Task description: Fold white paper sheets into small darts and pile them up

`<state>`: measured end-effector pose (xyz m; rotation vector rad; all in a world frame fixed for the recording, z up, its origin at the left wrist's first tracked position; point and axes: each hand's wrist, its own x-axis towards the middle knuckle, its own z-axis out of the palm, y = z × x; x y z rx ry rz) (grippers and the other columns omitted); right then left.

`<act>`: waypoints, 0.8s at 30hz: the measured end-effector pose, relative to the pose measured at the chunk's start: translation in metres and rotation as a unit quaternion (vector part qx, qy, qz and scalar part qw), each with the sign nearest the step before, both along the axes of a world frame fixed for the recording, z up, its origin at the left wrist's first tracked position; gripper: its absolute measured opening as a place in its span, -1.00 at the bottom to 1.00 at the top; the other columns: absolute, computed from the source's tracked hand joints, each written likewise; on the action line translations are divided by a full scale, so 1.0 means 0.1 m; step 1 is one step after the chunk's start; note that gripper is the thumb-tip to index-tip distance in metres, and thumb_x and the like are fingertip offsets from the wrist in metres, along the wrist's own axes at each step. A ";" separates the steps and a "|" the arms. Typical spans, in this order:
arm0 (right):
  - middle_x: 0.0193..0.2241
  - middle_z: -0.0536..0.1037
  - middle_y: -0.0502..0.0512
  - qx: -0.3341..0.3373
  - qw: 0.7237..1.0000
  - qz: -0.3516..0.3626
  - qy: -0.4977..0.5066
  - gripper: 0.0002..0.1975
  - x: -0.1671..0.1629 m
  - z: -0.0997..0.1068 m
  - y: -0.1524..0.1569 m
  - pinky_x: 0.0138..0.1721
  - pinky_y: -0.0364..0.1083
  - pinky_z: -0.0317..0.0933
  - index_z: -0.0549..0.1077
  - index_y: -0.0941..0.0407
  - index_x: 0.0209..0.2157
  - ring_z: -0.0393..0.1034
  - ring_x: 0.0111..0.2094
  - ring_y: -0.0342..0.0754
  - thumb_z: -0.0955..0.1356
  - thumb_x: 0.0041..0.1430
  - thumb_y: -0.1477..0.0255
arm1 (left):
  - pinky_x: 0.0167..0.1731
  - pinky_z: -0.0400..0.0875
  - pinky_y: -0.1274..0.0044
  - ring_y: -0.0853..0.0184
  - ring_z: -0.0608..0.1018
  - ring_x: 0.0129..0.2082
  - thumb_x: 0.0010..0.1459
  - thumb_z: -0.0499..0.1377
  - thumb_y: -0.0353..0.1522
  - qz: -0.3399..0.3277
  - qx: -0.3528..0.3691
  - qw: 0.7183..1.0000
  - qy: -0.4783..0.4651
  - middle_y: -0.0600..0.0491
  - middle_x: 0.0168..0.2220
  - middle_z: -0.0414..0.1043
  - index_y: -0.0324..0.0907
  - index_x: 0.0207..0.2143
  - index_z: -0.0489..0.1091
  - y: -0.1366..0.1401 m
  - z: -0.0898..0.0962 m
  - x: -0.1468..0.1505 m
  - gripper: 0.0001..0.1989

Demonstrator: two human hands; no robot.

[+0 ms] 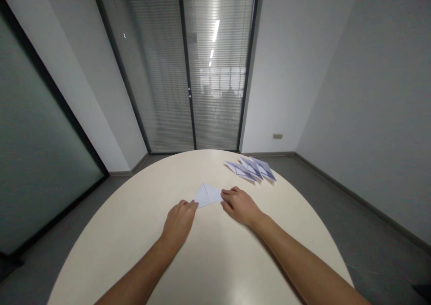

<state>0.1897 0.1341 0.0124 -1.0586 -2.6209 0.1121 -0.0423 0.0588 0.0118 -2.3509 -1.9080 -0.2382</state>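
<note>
A folded sheet of white paper lies on the round table in front of me, with a peak at its far side and a crease running down from it. My left hand pinches its left corner between thumb and fingers. At the right corner, my right hand grips the paper, fingers on top and thumb at the near side. Beyond my right hand, several folded paper pieces overlap in a row near the table's far right edge.
The round cream table fills the space before me. Behind it stand glass panels with blinds in dark frames. A wall socket sits low on the white wall. Grey floor surrounds the table.
</note>
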 end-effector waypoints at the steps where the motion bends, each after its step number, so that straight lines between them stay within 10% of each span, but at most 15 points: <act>1: -0.02 0.55 0.24 -0.002 1.000 0.013 0.005 -0.73 0.00 -0.01 0.01 0.14 0.05 0.14 0.50 0.17 -0.14 0.39 0.00 0.07 0.21 0.38 0.38 | -0.19 0.45 0.41 0.19 0.57 -0.16 0.33 0.00 -0.53 0.002 -0.004 1.000 -0.004 -0.10 -0.19 0.56 -0.15 -0.04 0.48 0.01 -0.01 0.00 -0.68; 8: 0.33 0.14 0.44 -0.059 0.998 0.035 -0.009 -0.30 0.03 -0.14 0.01 0.34 0.14 -0.06 0.20 0.33 0.31 0.00 0.36 0.22 0.21 0.36 0.10 | 0.01 0.41 0.40 0.21 0.50 0.04 0.30 0.01 -0.58 -0.012 0.001 0.998 -0.056 -0.15 0.05 0.49 -0.21 0.06 0.44 0.09 -0.17 -0.09 -0.63; 24: 0.41 -0.20 0.35 -0.144 0.988 -0.033 -0.036 -0.06 -0.11 -0.11 -0.12 0.37 0.22 -0.35 -0.08 0.21 0.41 -0.38 0.42 0.22 0.09 0.27 -0.18 | 0.04 0.43 0.36 0.19 0.48 0.08 0.26 0.02 -0.61 -0.042 0.021 0.996 -0.080 -0.14 0.10 0.47 -0.23 0.06 0.44 0.09 -0.17 -0.14 -0.61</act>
